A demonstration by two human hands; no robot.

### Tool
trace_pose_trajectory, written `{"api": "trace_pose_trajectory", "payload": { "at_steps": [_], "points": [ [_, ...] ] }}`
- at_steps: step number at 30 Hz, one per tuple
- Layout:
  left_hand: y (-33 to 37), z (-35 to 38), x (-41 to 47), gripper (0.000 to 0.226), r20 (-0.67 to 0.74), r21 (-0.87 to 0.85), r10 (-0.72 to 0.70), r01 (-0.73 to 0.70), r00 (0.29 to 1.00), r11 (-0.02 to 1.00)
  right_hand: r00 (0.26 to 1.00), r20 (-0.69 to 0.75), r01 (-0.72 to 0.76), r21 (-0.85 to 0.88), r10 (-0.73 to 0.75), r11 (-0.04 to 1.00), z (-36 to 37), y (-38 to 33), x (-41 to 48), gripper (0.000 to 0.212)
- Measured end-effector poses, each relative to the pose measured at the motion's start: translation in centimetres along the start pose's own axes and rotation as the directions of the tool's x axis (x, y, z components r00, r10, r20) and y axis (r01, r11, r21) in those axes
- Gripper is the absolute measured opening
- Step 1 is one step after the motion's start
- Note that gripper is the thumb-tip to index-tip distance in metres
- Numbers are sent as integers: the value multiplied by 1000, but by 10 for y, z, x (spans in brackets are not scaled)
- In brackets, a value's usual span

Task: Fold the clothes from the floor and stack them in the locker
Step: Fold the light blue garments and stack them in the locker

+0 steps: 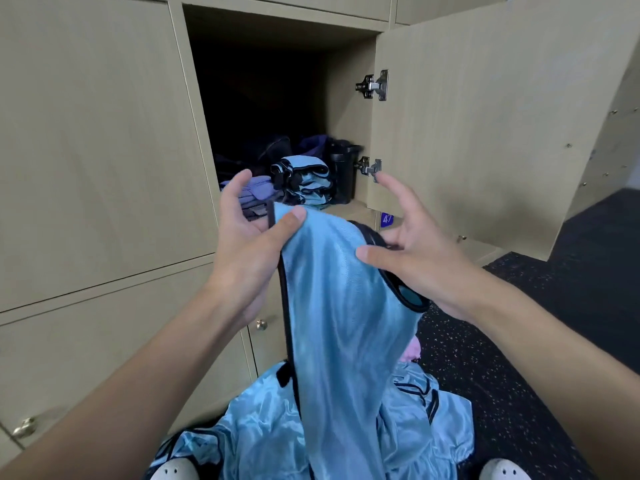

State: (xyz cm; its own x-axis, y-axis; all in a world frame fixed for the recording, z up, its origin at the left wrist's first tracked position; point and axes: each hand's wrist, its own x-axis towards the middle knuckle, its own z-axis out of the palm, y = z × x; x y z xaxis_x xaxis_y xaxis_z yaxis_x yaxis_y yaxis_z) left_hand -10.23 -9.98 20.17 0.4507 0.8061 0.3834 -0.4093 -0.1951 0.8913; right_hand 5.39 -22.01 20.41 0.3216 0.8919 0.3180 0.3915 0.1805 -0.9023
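Note:
A shiny light-blue bib with black trim (339,306) hangs in front of me, lifted off the floor. My left hand (249,237) pinches its top left edge between thumb and fingers. My right hand (415,251) grips its top right edge by the black-trimmed opening, index finger stretched up. Under it a pile of the same blue bibs (263,431) lies on the floor. The open locker (349,206) holds a stack of folded blue bibs (304,178) beside a stack of folded purple clothes (252,194).
The locker door (485,126) stands open to the right, its hinges near my right hand. A black container (344,174) stands in the locker's right corner, with dark items behind. A pink cloth (410,351) lies on the black speckled floor (502,375). My white shoes (173,471) show at the bottom.

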Motion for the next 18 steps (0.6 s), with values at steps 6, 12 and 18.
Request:
{"api": "trace_pose_trajectory", "payload": {
  "at_steps": [6,12,18],
  "points": [
    [-29,2,-12,98,251,110,-121,96,960,989,991,-127,54,61,-46,997,-2,1,4,66],
    [-18,2,-1,81,129,89,67,-79,989,993,998,54,-32,-22,33,999,-11,3,1,92],
    [-17,0,-5,89,106,120,-65,52,992,991,1000,6,28,16,-28,999,-9,4,-1,82]
  ]
}}
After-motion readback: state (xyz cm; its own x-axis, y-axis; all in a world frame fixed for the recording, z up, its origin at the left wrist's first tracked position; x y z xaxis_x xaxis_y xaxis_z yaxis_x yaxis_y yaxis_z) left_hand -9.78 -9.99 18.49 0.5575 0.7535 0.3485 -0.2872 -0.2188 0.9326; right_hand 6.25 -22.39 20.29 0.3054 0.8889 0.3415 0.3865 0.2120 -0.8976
